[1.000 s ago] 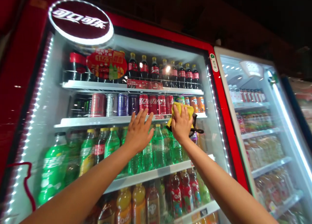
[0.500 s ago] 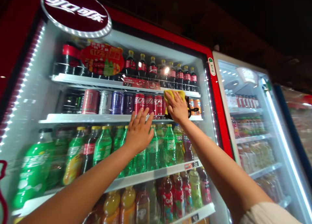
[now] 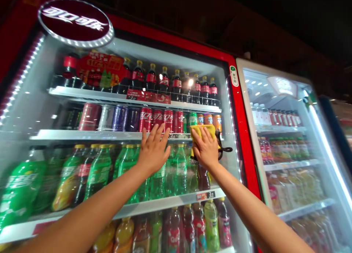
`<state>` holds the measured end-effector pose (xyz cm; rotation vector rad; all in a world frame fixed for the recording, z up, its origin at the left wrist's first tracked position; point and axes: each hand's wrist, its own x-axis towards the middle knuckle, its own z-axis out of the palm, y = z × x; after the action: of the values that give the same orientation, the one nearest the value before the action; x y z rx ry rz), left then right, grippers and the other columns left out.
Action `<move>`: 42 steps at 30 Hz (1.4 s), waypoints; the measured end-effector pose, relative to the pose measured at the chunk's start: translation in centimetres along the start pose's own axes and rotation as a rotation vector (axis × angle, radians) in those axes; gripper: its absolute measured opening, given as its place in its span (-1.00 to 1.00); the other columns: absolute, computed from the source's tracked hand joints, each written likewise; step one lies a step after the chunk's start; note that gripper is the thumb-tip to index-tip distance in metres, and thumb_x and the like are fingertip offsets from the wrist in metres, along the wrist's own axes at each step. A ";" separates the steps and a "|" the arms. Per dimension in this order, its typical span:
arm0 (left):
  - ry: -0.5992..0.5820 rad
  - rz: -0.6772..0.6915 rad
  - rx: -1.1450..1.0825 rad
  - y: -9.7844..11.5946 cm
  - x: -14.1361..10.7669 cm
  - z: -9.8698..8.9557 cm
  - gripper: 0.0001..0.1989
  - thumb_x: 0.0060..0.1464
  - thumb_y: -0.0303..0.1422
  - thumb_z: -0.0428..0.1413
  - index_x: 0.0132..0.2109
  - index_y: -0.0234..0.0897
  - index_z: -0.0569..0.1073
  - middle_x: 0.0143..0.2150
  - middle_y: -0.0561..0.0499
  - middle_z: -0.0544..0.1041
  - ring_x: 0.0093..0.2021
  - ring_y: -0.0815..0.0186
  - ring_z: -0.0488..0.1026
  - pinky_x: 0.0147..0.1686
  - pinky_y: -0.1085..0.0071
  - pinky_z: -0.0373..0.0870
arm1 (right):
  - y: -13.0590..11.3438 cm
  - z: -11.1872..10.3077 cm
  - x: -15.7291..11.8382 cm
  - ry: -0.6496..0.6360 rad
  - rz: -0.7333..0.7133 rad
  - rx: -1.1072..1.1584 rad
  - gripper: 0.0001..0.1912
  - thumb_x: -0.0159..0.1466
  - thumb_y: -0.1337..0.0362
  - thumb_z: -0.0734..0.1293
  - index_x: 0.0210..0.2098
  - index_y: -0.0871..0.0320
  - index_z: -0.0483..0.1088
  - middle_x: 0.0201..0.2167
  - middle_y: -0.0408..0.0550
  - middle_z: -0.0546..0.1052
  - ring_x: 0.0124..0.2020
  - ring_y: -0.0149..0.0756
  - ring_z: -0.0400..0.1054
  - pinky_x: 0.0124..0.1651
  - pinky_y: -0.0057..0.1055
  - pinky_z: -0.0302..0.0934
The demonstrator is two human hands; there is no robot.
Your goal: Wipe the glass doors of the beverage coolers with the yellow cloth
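Note:
The lit drinks fridge has a large glass door [image 3: 176, 55] in front of me. My left hand [image 3: 153, 150] lies against it with the palm down and fingers spread, holding nothing. It covers part of the glass before the green bottles [image 3: 125, 161] and just under the red cola cans [image 3: 157, 120]. To its right, my right hand [image 3: 206, 148] presses a folded yellow cloth [image 3: 209, 129] with dark edging flat on the glass. A black cord loop [image 3: 227, 149] sticks out beside that hand. The cloth overlaps the can shelf's edge, below the orange cans [image 3: 217, 121].
A red frame [image 3: 242, 135] borders the fridge, with a round lit sign [image 3: 75, 22] at the upper left. Cola bottles [image 3: 164, 80] fill the top shelf. A second, white-framed fridge [image 3: 277, 71] stands close on the right.
My right hand has slid the cloth down the glass, from before the can row to the shelf edge and bottles below. My left hand stays flat, and the view has shifted slightly.

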<state>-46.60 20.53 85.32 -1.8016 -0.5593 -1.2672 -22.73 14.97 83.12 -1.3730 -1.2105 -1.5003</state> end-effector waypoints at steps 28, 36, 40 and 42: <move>-0.022 0.030 -0.101 14.8 6.1 6.1 -0.36 0.30 -0.26 0.00 0.45 -0.16 0.03 0.52 -0.22 0.04 0.52 -0.03 -0.07 0.46 -0.17 -0.19 | 11.3 -0.8 3.1 -0.155 -0.050 0.046 -0.38 0.45 0.16 0.14 0.47 -0.13 -0.01 0.52 -0.14 0.00 0.51 -0.12 -0.14 0.45 0.11 -0.11; -0.039 0.127 -0.111 18.2 6.8 7.7 -0.37 0.29 -0.25 0.01 0.44 -0.15 0.05 0.51 -0.18 0.08 0.53 0.02 -0.07 0.47 -0.15 -0.25 | 17.1 -0.7 2.6 -0.130 0.016 0.016 -0.38 0.44 0.17 0.14 0.47 -0.07 0.02 0.51 -0.10 0.05 0.50 -0.06 -0.09 0.46 0.14 -0.11; -0.037 0.150 -0.147 18.9 6.1 8.2 -0.32 0.27 -0.25 0.03 0.46 -0.13 0.02 0.52 -0.16 0.06 0.53 0.02 -0.08 0.48 -0.13 -0.25 | 18.0 -0.3 -3.3 -0.116 0.142 0.008 -0.41 0.45 0.19 0.11 0.45 0.01 0.09 0.50 -0.03 0.06 0.51 -0.07 -0.12 0.44 0.05 -0.05; -0.028 0.158 -0.168 19.1 5.8 8.4 -0.30 0.26 -0.26 0.04 0.46 -0.10 0.00 0.52 -0.15 0.05 0.53 0.02 -0.09 0.48 -0.13 -0.25 | 18.1 -0.3 -5.3 -0.124 0.167 0.002 -0.42 0.45 0.21 0.10 0.44 0.01 0.11 0.50 -0.03 0.06 0.51 -0.07 -0.12 0.43 0.02 -0.02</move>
<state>-25.60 16.48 82.22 -1.9632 -0.3259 -1.2117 -4.82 9.53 80.63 -1.5449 -1.1416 -1.3142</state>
